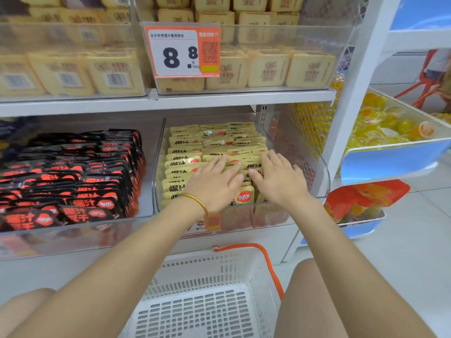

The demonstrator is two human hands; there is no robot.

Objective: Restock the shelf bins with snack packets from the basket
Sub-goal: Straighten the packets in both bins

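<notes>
Head view: both my hands lay flat, fingers straight, holding nothing, left hand and right hand side by side on the yellow snack packets in the clear bin. Rows ran away from my palms. White basket sat below my wrists, apparently emptied.

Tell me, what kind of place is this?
Most likely a small shop or snack store. A price tag hangs on a shelf bin, clear bins hold rows of yellow snack packets, and a white shopping basket sits below.
</notes>
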